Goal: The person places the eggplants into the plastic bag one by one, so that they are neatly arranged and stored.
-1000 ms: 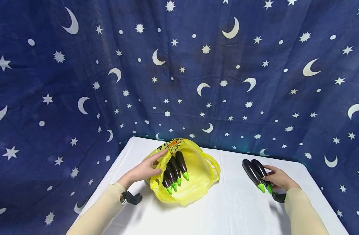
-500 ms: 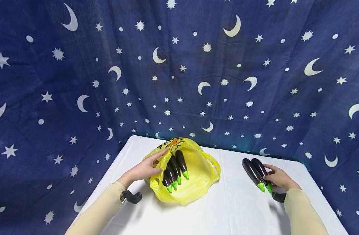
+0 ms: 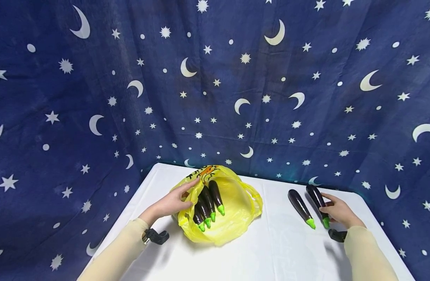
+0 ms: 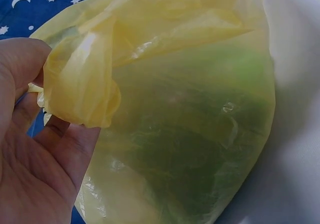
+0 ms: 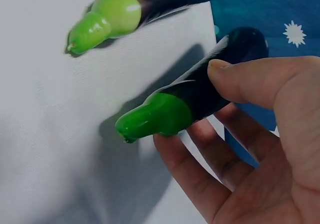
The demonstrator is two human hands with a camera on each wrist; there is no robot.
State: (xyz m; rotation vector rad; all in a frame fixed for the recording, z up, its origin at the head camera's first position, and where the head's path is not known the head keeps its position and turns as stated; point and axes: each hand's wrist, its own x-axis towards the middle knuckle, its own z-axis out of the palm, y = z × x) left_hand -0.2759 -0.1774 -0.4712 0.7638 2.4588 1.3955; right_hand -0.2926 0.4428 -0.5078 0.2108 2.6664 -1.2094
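My left hand (image 3: 167, 203) grips the edge of a yellow plastic bag (image 3: 241, 222) on the left half of the table. The bag lies with its mouth toward me, and several dark purple eggplants (image 3: 215, 193) with green caps are inside. In the left wrist view, a fold of the bag (image 4: 80, 78) sits between thumb and fingers. Over at the right, my right hand (image 3: 341, 214) holds an eggplant (image 3: 316, 197) between thumb and fingertips. The right wrist view shows this eggplant's shadow set apart from it. Another eggplant (image 3: 299, 205) lies on the table just left of it.
A white cloth covers the table (image 3: 271, 249). Behind and to the sides hangs a dark blue curtain (image 3: 215, 105) with stars and moons. A black strap with a device (image 3: 157, 236) is on my left wrist, and a similar one (image 3: 338, 235) is on my right.
My right hand has taken the right-hand eggplant up and a little right, so a gap now separates it from its neighbour. My left hand and the bag stay put.
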